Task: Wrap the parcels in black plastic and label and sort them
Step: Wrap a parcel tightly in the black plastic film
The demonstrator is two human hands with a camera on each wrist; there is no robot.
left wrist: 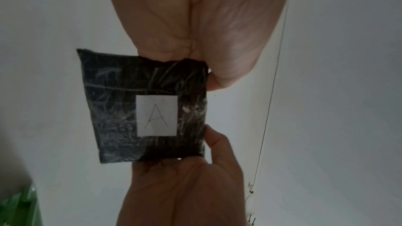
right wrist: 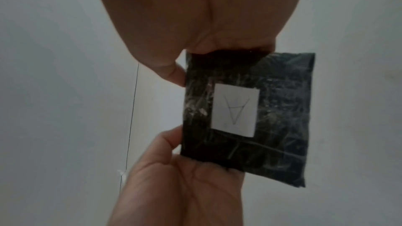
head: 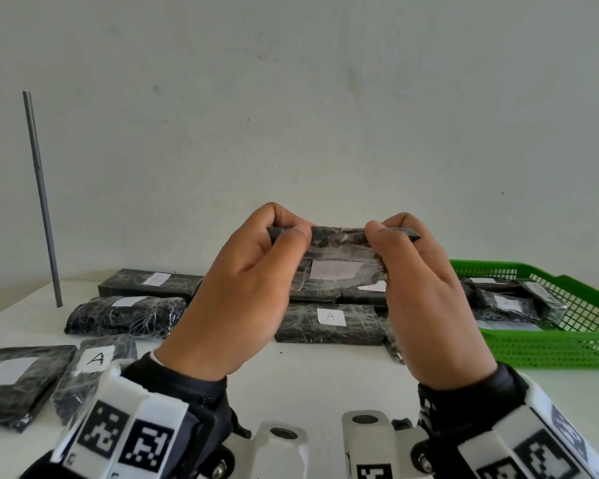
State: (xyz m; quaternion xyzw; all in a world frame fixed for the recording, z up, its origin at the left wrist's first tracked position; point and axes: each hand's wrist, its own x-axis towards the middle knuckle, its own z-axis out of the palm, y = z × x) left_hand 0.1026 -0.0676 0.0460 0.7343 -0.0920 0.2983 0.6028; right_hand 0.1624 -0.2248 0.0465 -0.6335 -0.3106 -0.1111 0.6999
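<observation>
Both thumbs and fingers pinch the top corners of a small black parcel (head: 339, 257), left hand (head: 236, 288) at 9 o'clock and right hand (head: 426, 299) at 3, holding it up above the table (head: 308, 382) with its "A" label (left wrist: 157, 115) facing away. With such little pinches, the shiny wrap could slip and the parcel drop. Other wrapped parcels (head: 329, 323) lie underneath, and the green basket (head: 554, 344) sits at 3 o'clock, part full.
</observation>
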